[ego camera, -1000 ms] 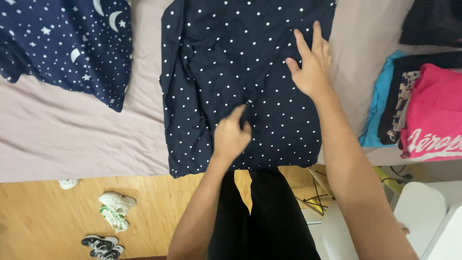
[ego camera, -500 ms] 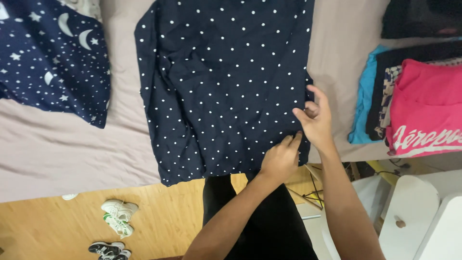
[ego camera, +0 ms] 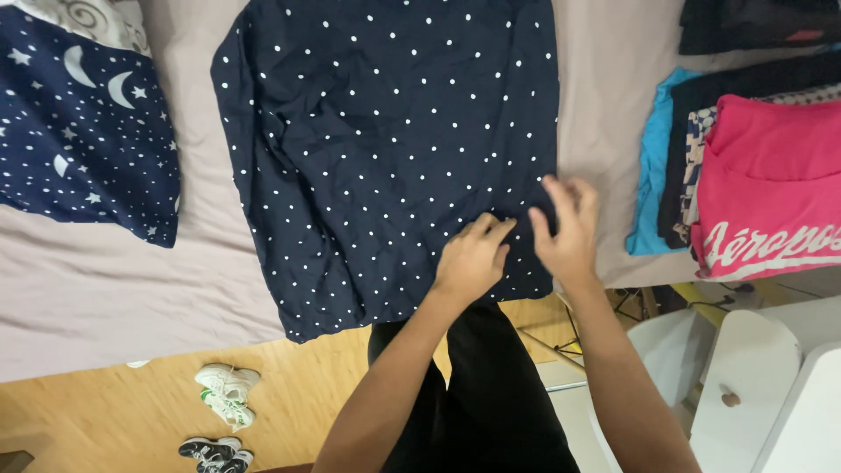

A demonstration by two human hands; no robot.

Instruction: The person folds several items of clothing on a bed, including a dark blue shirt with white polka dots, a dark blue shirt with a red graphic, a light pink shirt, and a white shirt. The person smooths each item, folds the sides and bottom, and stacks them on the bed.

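Observation:
A navy garment with white polka dots (ego camera: pixel 385 149) lies spread flat on a bed with a beige sheet (ego camera: pixel 105 280). Its lower hem hangs slightly past the bed's near edge. My left hand (ego camera: pixel 473 258) rests on the cloth near its lower right corner, fingers bent and pressing the fabric. My right hand (ego camera: pixel 565 228) is just beside it at the garment's right edge, fingers spread and touching the cloth. Whether either hand pinches the fabric is not clear.
A navy pillow with moons and stars (ego camera: pixel 83 131) lies at the left. Folded clothes, a pink top (ego camera: pixel 771 193) and a blue one (ego camera: pixel 653 166), sit stacked at the right. Shoes (ego camera: pixel 226 394) lie on the wooden floor. White furniture (ego camera: pixel 753 385) stands lower right.
My right hand came down from the garment's upper right to its lower right edge. My left hand slid right to meet it. The view has shifted so the garment sits further left.

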